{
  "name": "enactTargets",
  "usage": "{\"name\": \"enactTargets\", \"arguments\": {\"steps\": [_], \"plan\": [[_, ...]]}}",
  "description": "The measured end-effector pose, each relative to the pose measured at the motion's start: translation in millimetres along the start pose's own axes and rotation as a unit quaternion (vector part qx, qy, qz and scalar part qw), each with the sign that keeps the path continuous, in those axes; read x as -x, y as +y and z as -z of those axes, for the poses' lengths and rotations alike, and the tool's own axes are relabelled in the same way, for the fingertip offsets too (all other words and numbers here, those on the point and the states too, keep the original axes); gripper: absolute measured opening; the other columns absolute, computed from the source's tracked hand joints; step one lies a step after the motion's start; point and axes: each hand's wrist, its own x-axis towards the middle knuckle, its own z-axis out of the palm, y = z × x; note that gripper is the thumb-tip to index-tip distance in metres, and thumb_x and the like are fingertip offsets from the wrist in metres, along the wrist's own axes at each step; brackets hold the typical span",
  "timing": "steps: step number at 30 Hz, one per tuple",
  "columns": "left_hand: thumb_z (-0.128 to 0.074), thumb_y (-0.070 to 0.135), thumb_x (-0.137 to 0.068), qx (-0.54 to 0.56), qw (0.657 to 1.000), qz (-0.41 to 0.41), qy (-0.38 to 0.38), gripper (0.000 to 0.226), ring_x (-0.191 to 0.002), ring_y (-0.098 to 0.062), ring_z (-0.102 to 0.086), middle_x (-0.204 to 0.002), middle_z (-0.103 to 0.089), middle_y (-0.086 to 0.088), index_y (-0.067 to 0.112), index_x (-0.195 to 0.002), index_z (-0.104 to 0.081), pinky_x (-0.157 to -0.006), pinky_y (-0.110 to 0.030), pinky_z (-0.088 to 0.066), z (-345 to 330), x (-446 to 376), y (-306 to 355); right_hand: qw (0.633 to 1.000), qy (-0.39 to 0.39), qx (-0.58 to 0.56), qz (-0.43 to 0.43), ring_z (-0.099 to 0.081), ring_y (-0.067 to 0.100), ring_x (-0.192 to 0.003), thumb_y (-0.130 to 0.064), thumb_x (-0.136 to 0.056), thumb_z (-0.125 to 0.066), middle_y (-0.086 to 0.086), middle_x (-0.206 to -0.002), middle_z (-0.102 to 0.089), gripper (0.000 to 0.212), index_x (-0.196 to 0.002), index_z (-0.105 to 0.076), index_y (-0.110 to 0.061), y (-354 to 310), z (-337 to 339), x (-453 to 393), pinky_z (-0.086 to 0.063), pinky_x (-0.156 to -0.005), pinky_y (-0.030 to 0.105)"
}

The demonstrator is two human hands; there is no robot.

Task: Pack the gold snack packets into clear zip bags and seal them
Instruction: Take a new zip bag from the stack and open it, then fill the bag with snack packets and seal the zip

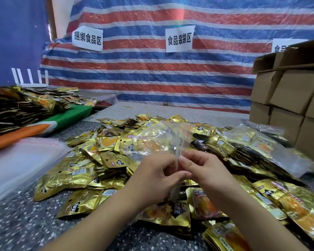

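Note:
A clear zip bag with a red zip strip hangs in the air over the middle of the table, and gold packets show through it. My left hand and my right hand meet at its near edge, both pinching the plastic between thumb and fingers. Under and around my hands spreads a big heap of loose gold snack packets. More filled clear bags lie on the heap at the right.
A stack of empty clear bags lies at the left on the speckled table. Another pile of gold packets sits on a green and orange cloth at far left. Cardboard boxes stand at the right, a striped tarp behind.

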Motion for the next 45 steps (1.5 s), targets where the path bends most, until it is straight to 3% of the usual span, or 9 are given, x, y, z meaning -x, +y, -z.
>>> {"name": "enactTargets", "arguments": {"steps": [13,21,27,32,35,38,40,42,45], "plan": [[-0.071,0.019,-0.080,-0.057,0.997,-0.040,-0.032,0.011,-0.061,0.000,-0.044,-0.067,-0.046,0.017,0.014,-0.074,-0.063,-0.057,-0.013,-0.034,5.8,-0.5,-2.5,0.999,-0.040,-0.017,-0.009,-0.070,0.028,-0.087,-0.026,-0.087,-0.066,0.025,-0.095,-0.072,0.030,-0.095,-0.072,0.003,2.2,3.7,0.2,-0.056,-0.086,0.034],[-0.067,0.013,-0.088,0.009,0.998,-0.010,-0.054,0.008,-0.062,0.001,-0.047,-0.067,-0.053,0.016,0.014,-0.081,-0.070,-0.058,-0.014,-0.034,4.7,-0.1,-6.2,0.999,-0.017,0.028,0.002,-0.066,0.012,-0.074,-0.032,-0.080,-0.068,0.011,-0.078,-0.073,0.029,-0.087,-0.074,-0.004,-4.4,2.8,1.2,-0.053,-0.074,0.024],[-0.059,0.021,-0.095,0.054,0.996,0.031,-0.061,0.018,-0.061,-0.004,-0.048,-0.067,-0.059,0.005,0.016,-0.081,-0.068,-0.056,-0.020,-0.036,4.0,-1.0,-3.0,0.999,0.013,0.032,0.001,-0.060,0.016,-0.066,-0.036,-0.077,-0.072,0.007,-0.067,-0.067,0.020,-0.069,-0.072,-0.018,-8.3,2.5,1.2,-0.049,-0.069,0.033],[-0.048,0.022,-0.102,0.019,0.993,0.116,-0.003,0.030,-0.052,-0.011,-0.048,-0.060,-0.057,-0.002,0.018,-0.074,-0.058,-0.051,-0.031,-0.038,13.3,-6.5,-11.1,0.988,0.143,0.066,-0.009,-0.051,0.017,-0.052,-0.016,-0.088,-0.070,0.007,-0.056,-0.058,0.028,-0.064,-0.059,-0.007,-9.4,11.7,-3.6,-0.045,-0.053,0.030],[-0.045,0.023,-0.103,-0.015,0.990,0.136,0.028,0.032,-0.053,-0.004,-0.046,-0.058,-0.052,0.007,0.018,-0.073,-0.056,-0.050,-0.021,-0.032,16.6,-9.2,-15.0,0.953,0.246,0.179,0.008,-0.041,0.016,-0.049,-0.016,-0.090,-0.062,0.019,-0.056,-0.051,0.033,-0.067,-0.046,0.003,-6.3,21.3,-6.1,-0.034,-0.052,0.033],[-0.044,0.030,-0.102,-0.063,0.991,0.112,0.028,0.027,-0.058,-0.003,-0.047,-0.063,-0.050,0.010,0.020,-0.078,-0.053,-0.051,-0.018,-0.032,13.3,-6.5,-13.9,0.952,0.251,0.177,-0.003,-0.047,0.012,-0.041,-0.016,-0.090,-0.059,0.020,-0.056,-0.047,0.036,-0.066,-0.040,0.001,-4.5,18.9,-5.5,-0.037,-0.054,0.034],[-0.049,0.031,-0.100,-0.051,0.994,0.093,0.019,0.006,-0.058,-0.004,-0.052,-0.067,-0.053,0.009,0.026,-0.102,-0.052,-0.051,-0.018,-0.039,9.9,-3.7,-11.4,0.955,0.241,0.172,-0.014,-0.053,0.008,-0.039,-0.016,-0.091,-0.058,0.025,-0.057,-0.047,0.037,-0.065,-0.040,0.003,-1.4,16.0,-6.8,-0.041,-0.056,0.036],[-0.053,0.027,-0.098,-0.071,0.996,0.044,0.023,0.033,-0.055,-0.006,-0.051,-0.069,-0.054,0.011,0.035,-0.129,-0.045,-0.050,-0.025,-0.045,8.8,-1.6,-5.0,0.962,0.224,0.154,-0.019,-0.057,0.011,-0.043,-0.014,-0.091,-0.057,0.026,-0.059,-0.052,0.033,-0.070,-0.047,0.010,1.6,14.1,-8.3,-0.044,-0.055,0.038],[-0.048,0.021,-0.093,-0.146,0.987,-0.065,-0.013,0.034,-0.056,-0.010,-0.051,-0.072,-0.061,0.007,0.022,-0.122,-0.066,-0.049,-0.030,-0.048,14.1,-1.2,1.8,0.973,0.201,0.103,-0.035,-0.058,0.027,-0.053,-0.016,-0.092,-0.055,0.034,-0.073,-0.061,0.033,-0.082,-0.057,0.015,2.1,12.9,-8.9,-0.050,-0.060,0.042]]}}
